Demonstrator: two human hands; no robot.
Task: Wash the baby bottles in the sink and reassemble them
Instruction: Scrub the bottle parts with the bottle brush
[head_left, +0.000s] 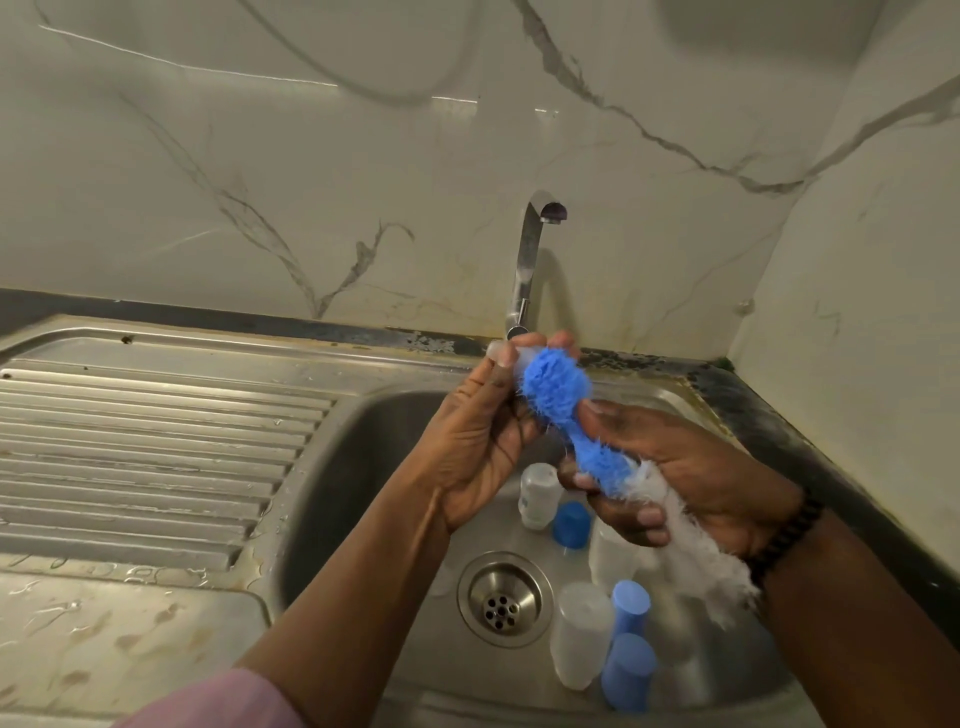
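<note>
Baby bottle part (506, 358), small and translucent, pinched in left hand (480, 441) grip just below faucet (530, 260); exact part cannot be told. Blue-and-white cloth (587, 441) clenched in right hand (691, 478), pressed against part. Scrubbing judged mid-way. Clear bottles (579, 631) and blue caps (571, 525) lying apart beside drain (501, 597), right of it; rinsing and reassembly judged undone. No water seen running. Open room left of faucet on ribbed drainboard (156, 441); wall close on right.
</note>
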